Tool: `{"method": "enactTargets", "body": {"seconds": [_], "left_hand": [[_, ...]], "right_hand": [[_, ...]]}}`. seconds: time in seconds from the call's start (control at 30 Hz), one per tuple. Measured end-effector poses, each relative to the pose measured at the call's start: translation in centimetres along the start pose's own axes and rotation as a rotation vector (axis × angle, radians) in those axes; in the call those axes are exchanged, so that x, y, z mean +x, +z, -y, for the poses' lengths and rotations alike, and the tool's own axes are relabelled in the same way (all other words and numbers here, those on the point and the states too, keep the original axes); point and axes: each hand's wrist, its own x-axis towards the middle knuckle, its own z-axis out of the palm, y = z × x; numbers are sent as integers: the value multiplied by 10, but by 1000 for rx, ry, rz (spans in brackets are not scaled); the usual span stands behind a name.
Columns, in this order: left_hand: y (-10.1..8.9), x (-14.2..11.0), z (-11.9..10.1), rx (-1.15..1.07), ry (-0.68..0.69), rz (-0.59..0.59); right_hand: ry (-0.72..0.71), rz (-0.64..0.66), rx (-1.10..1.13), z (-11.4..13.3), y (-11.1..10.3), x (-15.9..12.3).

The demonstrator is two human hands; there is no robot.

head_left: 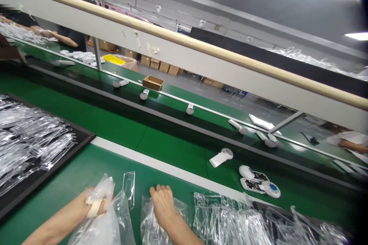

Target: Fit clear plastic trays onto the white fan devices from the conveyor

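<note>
My left hand [92, 203] grips a clear plastic bag [100, 218] at the lower left, with a cream-coloured strip [96, 208] pressed inside it. A clear moulded plastic insert [129, 188] stands just beyond that hand on the green bench. My right hand [162, 204] lies palm down on a second clear bag [151, 224], fingers slightly spread. To its right is a heap of clear plastic inserts [230, 222]. Two white handheld devices with blue-centred round heads [253, 182] lie further right, partly hidden by each other.
A black tray [57, 153] piled with clear inserts lies at the left. Beyond a white strip, a green conveyor carries white devices [221, 157]. A co-worker's arm [63, 38] shows at the upper left, another forearm [352, 144] at the right. A wooden-topped rail [184, 42] crosses above.
</note>
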Motion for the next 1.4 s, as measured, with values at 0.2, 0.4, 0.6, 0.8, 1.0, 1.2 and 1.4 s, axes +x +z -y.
{"method": "enactTargets", "body": {"seconds": [0.2,0.4,0.6,0.8,1.0,1.2,1.4], "left_hand": [[-3,-11,-28,-40,-30,63],[3,-32,-31,8,-35,102],[21,-35,-20,14,-9,175],[37,-25,-25,-51,44,329],[39,-26,-28,-79,38,319],[32,-27,-26,-77,41,313],[27,-40,-51,-105,72,383]], "right_hand": [[-39,-103,44,-9,-29,-26],[-231,-406,156,-23,-70,-93],[-8,-203,268,-55,-51,-97],[248,-65,247,-50,-2,-44],[225,-99,215,-39,11,-29],[93,-199,300,-46,-16,-67],[-65,-412,502,-38,-67,-127]]}}
